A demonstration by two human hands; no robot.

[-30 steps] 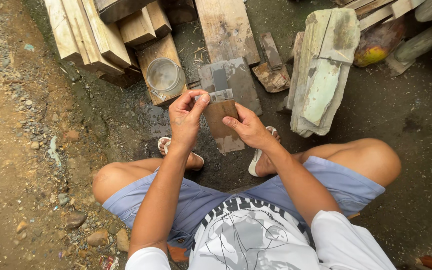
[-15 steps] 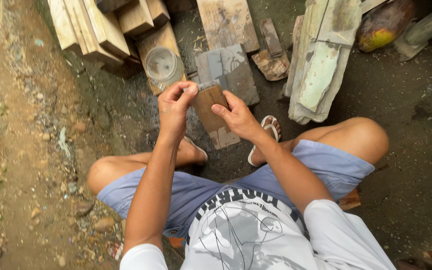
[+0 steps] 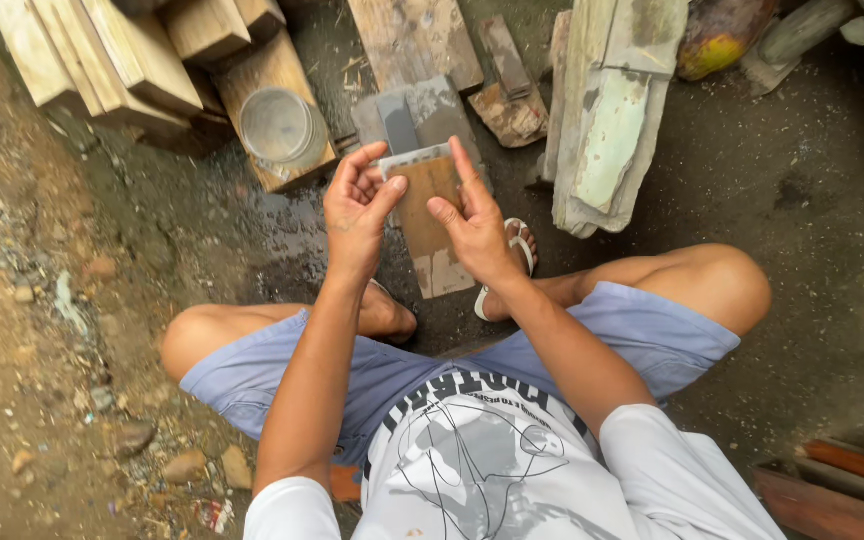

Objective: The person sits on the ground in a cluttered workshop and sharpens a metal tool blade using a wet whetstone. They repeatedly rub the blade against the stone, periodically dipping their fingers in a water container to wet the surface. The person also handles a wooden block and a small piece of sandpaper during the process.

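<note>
Brown sheet [image 3: 422,200] (metal-edged), pinched between left hand [image 3: 357,210], right hand [image 3: 477,225]

White printed T-shirt [image 3: 472,460], pale blue shorts [image 3: 642,335], white-strapped flip-flops [image 3: 517,250], bare forearms.

No packages, labels, signs or screens in view, only wood, stone and bare ground

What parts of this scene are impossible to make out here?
- Head view: the lower part of the brown sheet is covered by the left hand and right hand.
- Left foot: mostly behind the forearm.
- Round clear lid: contents unreadable.
- Planks: cut by the top edge.
</note>
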